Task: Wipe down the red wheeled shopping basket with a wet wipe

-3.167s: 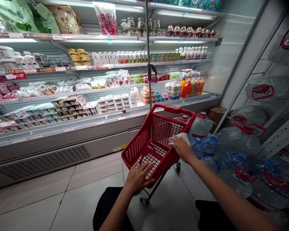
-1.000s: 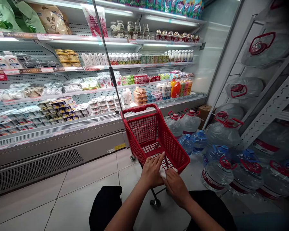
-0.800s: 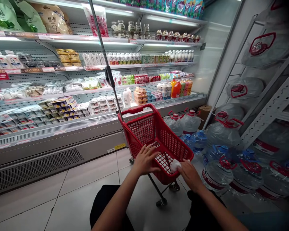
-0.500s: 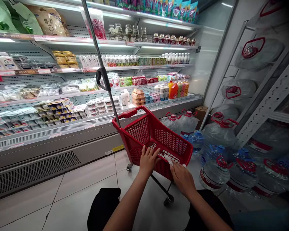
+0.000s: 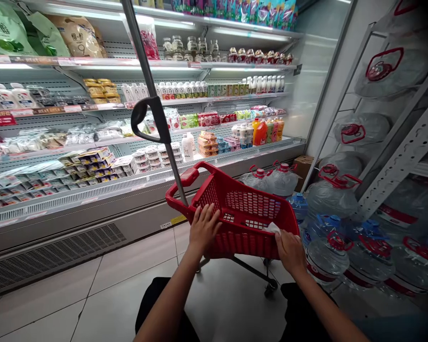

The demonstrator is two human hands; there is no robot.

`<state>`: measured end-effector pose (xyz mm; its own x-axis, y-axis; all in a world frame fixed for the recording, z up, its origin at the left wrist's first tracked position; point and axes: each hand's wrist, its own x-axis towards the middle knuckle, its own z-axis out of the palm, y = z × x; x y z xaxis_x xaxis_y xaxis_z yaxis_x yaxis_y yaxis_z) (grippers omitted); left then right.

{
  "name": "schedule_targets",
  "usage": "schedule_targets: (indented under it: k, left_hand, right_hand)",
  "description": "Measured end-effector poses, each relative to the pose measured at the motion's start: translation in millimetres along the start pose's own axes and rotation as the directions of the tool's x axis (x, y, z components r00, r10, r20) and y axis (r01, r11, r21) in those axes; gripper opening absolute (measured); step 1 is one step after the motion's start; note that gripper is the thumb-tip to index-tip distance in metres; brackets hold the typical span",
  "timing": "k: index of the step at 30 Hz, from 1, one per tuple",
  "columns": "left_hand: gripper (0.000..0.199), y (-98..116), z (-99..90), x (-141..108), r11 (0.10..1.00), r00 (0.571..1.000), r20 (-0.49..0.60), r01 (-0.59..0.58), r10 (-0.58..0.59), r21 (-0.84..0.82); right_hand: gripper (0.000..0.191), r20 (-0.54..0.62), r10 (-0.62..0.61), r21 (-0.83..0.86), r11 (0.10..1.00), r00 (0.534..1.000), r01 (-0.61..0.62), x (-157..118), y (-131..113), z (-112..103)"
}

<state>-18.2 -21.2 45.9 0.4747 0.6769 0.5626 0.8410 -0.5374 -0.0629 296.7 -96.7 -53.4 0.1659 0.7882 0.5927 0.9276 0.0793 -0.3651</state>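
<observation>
In front of me stands a red plastic shopping cart [image 5: 249, 243] with latticed walls and a wheeled metal frame. My left hand [image 5: 204, 229] rests on its near rim, towards the handle end, fingers spread and nothing in them. At the other end of that rim, my right hand [image 5: 291, 251] is closed around a crumpled white cloth or tissue [image 5: 272, 228], pressed against the edge. A grey pole with a black loop grip [image 5: 160, 121] slants up from the handle end of the cart, its lower end at the rim.
A refrigerated display case [image 5: 142, 190] with bottles, tubs and packs runs behind the cart. Large water bottles with red handles [image 5: 328, 256] stand close on the right, some on a metal rack [image 5: 406, 156]. Pale floor tiles [image 5: 128, 280] lie at the left.
The cart has turned, its near side now facing me more squarely. My left hand has moved left along the rim; my right hand has moved right and slightly up with the white cloth.
</observation>
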Motion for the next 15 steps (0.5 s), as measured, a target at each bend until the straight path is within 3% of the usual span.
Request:
schedule_targets:
  k: [2,5,8,11,15]
  left_hand:
    - [0.051,8.8,-3.2,-1.8,1.000,1.000,0.009,-0.004,0.004,-0.019]
    - [0.063,27.7,-7.6,-4.8,0.999,1.000,0.023,-0.018,0.019,-0.040]
    - [0.063,27.4,-20.7,-3.7,0.995,0.995,0.049,-0.085,0.087,-0.048]
    - [0.058,6.6,-39.4,0.2,0.997,0.997,0.008,-0.076,0.076,-0.007]
    - [0.047,-13.8,-52.8,2.4,0.999,0.999,-0.033,-0.023,0.024,0.050]
  right_hand:
    - [0.047,-0.013,-0.061,0.022,0.998,0.998,0.061,10.6,-20.3,4.6]
    - [0.045,-0.002,-0.207,0.118,0.971,0.978,0.206,24.5,-71.3,17.9]
    - [0.046,-0.003,-0.292,0.198,0.937,0.956,0.287,34.2,-113.4,28.9]
    - [0.046,0.011,-0.334,0.228,0.919,0.943,0.323,38.8,-120.5,33.0]
    - [0.044,-0.014,-0.276,0.177,0.945,0.961,0.274,39.0,-98.0,36.1]
